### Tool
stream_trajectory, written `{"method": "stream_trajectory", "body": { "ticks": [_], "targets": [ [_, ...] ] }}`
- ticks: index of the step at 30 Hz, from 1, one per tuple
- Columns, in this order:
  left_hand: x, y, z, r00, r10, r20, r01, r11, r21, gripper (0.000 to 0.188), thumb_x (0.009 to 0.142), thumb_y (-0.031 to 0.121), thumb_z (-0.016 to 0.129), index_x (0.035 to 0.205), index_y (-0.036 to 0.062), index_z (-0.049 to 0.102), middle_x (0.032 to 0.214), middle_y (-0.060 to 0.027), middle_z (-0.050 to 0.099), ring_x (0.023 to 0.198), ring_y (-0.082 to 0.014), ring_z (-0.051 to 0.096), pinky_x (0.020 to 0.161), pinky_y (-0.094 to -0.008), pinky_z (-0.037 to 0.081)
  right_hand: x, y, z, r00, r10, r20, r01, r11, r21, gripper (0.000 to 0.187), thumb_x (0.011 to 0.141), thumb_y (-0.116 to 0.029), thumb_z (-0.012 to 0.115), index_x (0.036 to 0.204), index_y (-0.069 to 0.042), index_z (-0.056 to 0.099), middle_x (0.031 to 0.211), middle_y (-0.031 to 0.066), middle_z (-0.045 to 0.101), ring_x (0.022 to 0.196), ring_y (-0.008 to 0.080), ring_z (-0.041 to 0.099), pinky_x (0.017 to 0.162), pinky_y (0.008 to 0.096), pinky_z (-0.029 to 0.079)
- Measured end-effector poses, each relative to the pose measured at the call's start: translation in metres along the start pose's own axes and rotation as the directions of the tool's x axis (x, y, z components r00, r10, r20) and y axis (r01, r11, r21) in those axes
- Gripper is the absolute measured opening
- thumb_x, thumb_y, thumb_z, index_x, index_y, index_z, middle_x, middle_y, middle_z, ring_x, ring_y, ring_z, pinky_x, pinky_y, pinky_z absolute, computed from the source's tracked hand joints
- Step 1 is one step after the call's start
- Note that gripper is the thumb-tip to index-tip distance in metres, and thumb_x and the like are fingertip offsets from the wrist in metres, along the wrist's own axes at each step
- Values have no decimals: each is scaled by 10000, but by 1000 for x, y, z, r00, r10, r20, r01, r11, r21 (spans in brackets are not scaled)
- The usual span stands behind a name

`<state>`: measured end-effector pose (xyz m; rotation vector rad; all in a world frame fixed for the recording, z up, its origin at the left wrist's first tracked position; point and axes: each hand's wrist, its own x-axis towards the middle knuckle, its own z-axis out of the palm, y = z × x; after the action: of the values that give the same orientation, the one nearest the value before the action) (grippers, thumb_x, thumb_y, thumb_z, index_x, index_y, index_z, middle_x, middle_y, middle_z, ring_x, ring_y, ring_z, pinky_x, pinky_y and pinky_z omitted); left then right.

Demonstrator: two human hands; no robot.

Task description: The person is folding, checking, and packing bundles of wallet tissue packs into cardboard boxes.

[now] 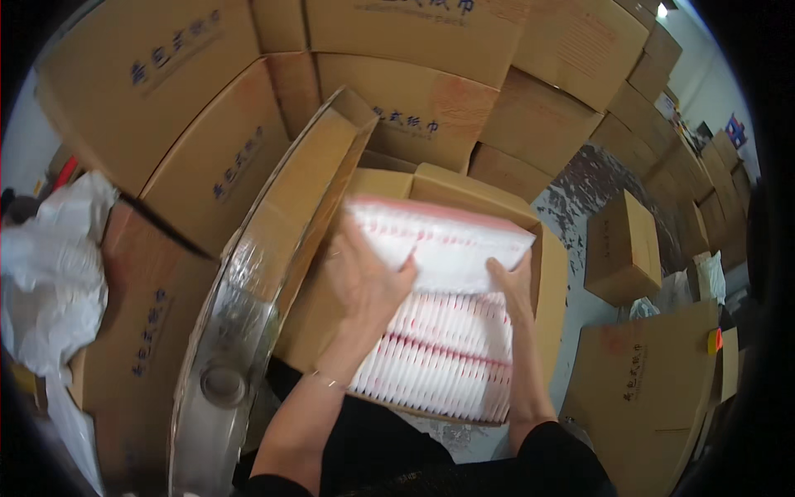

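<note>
Gripping a flat white plastic-wrapped pack with a pink-red edge (443,240), the two hands sit at its near corners; the left hand (364,277) has its fingers curled over the pack's lower left edge, clamped on it; the right hand (509,286) clasps the lower right corner, thumb side on top; the hands are apart, the pack spanning between them; the pack lies tilted over the mouth of an open brown cardboard carton (551,282) at the centre of the view, just above a tight row of white and red packs standing on edge (439,356) that fills the carton toward 6 o'clock; the carton's long left flap (310,190) stands raised toward 11 o'clock; beside it, running from 9 to 7 o'clock, a shiny strip of clear packing tape over cardboard (228,331) catches the light; crumpled white plastic sheeting (54,273) lies at 9 o'clock; stacked closed brown cardboard boxes with blue print (174,108) fill the view from 10 to 2 o'clock; a small closed brown box (625,248) stands alone on the grey speckled floor (580,199) at 3 o'clock; a flattened brown cardboard panel (642,389) leans at 4 o'clock; black sleeves cover both upper arms at 6 o'clock.
</note>
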<state>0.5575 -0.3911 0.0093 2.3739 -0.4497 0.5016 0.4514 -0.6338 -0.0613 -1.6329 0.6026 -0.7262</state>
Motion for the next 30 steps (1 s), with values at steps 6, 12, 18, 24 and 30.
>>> {"method": "stream_trajectory", "body": {
  "ticks": [6, 12, 18, 24, 30],
  "targets": [
    [47, -3, 154, 954, -68, 293, 111, 985, -132, 1103, 715, 380, 806, 1501, -69, 176, 1204, -339, 533, 1047, -476, 578, 924, -508, 483, 76, 37, -41, 982, 190, 20, -179, 955, -237, 816, 762, -133, 826, 1396, 67, 352, 1253, 203, 588, 1093, 263, 626, 935, 375, 534],
    [55, -24, 231, 705, -96, 703, 167, 985, -33, 1068, 863, 380, 684, 1542, -88, 5, 1450, -359, 356, 1384, -473, 347, 1164, -483, 306, 90, 151, -44, 995, 52, -84, -69, 974, -218, 1132, 708, -260, 897, 1483, 59, 137, 1378, 234, 469, 1245, 290, 510, 1044, 388, 462],
    [41, -67, 247, 618, -75, 783, 105, 994, 12, 720, 938, 262, 570, 1480, -130, 304, 1539, -335, 289, 1421, -439, 332, 1167, -444, 325, 85, 156, -8, 925, 355, -133, -345, 645, -682, 1438, 605, -724, 800, 1566, 18, 28, 1488, 368, 316, 1367, 489, 384, 1121, 519, 352],
    [14, -51, 101, 753, 402, 521, -442, 896, -53, 509, 917, 259, 657, 1325, -34, 573, 1442, -265, 463, 1324, -451, 447, 1090, -499, 405, 80, 124, 26, 988, 70, 136, 104, 344, -933, 949, 855, -686, 581, 1543, -94, 306, 1534, 247, 338, 1367, 518, 346, 1012, 661, 387],
    [-76, -84, -67, 730, 290, 619, 32, 890, -455, 492, 895, 179, 698, 1328, -11, 564, 1276, -262, 596, 1189, -425, 569, 1006, -454, 474, 71, 138, 71, 845, 4, 535, 524, 197, -829, 763, 938, -611, 514, 1546, -189, 328, 1613, 202, 230, 1452, 522, 208, 1018, 786, 280]
  ]
}}
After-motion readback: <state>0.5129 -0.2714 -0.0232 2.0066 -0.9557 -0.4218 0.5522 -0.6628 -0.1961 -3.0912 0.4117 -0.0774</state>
